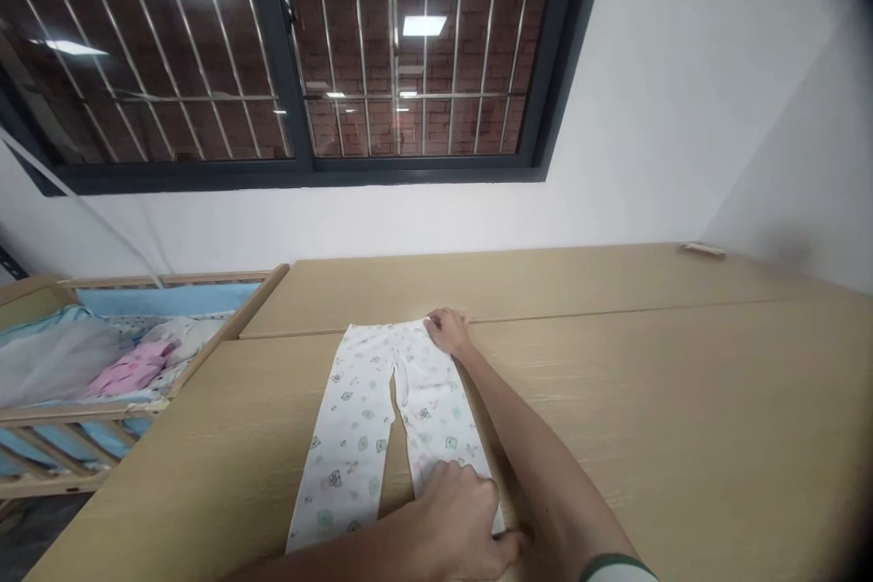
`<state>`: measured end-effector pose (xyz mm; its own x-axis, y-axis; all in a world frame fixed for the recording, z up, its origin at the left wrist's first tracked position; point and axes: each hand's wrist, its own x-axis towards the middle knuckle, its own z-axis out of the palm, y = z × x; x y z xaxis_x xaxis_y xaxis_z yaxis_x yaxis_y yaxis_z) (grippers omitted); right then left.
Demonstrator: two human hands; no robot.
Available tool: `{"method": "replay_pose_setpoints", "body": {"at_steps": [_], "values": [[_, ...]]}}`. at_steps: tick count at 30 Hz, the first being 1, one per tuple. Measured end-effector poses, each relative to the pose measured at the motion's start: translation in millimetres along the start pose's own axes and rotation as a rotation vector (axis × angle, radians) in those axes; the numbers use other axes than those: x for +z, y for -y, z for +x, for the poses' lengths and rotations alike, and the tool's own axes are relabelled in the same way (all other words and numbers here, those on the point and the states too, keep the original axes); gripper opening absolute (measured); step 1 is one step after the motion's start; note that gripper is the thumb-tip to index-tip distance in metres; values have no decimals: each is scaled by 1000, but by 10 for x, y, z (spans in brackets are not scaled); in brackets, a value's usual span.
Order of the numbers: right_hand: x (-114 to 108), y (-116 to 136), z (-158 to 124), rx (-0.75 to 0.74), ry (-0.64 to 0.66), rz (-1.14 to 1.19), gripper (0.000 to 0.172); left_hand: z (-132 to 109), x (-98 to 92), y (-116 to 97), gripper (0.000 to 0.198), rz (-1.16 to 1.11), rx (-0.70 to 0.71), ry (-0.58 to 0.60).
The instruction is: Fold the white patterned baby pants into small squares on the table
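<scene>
A: Pale wood worktop (682,400) under a barred window (273,45). Where are the clothes?
B: I see the baby trousers (358,423) flat at the middle, waistband at 12 o'clock, legs toward 6. My right hand (448,332) has its grip clenched on the waistband corner. My left hand (458,514) lies on the hem at 5 o'clock; I cannot tell whether it pinches cloth.
A: Risk?
B: I judge a one-sided pull would skew or wrinkle them, since the other leg lies free.
A: Containers?
B: Wooden cot (225,335) at 9 o'clock, holding a pink garment (133,370) and grey cloth (55,364)
</scene>
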<state>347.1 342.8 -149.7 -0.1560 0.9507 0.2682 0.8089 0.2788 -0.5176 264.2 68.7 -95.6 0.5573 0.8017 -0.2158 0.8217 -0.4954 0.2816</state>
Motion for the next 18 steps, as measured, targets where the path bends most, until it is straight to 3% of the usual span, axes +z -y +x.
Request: {"method": "replay_pose_setpoints", "body": {"at_steps": [6,9,14,18], "values": [[-19,32,-29,32,-3,80,15,-8,11,88,37,-57,-10,-12],[-50,65,-26,56,1,153,12,-133,-27,172,30,-234,-11,-62],[-140,266,102,118,-28,315,14,-576,-95,420,36,-718,-72,-173],[-117,615,257,153,-48,429,23,-1000,76,704,50,-899,-247,-251]]}}
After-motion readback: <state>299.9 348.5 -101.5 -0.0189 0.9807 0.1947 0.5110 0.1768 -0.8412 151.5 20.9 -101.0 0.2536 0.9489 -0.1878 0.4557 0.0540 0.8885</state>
